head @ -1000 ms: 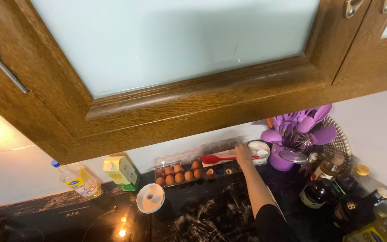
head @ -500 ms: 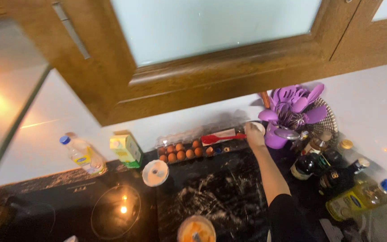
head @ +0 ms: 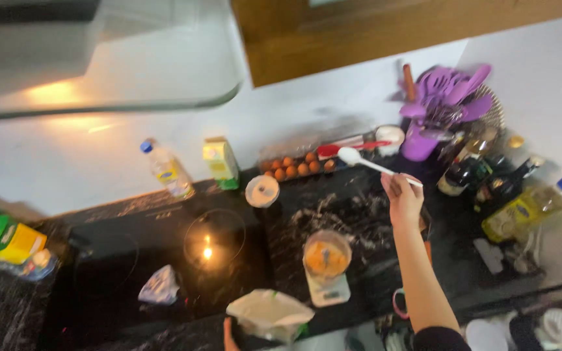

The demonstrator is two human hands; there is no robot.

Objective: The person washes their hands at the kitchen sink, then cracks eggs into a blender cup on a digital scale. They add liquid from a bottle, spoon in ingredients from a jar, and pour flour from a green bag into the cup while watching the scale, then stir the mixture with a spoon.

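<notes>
Your right hand (head: 403,198) grips a white spoon (head: 372,165) by its handle, raised above the black counter (head: 359,214) near the egg tray (head: 297,168); your left hand (head: 229,333), barely visible, touches a white bag (head: 269,313), grip unclear

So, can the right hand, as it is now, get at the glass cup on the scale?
Probably yes. The right hand holds a white spoon above the counter, and the glass cup on the scale stands close below, with nothing between them.
</notes>
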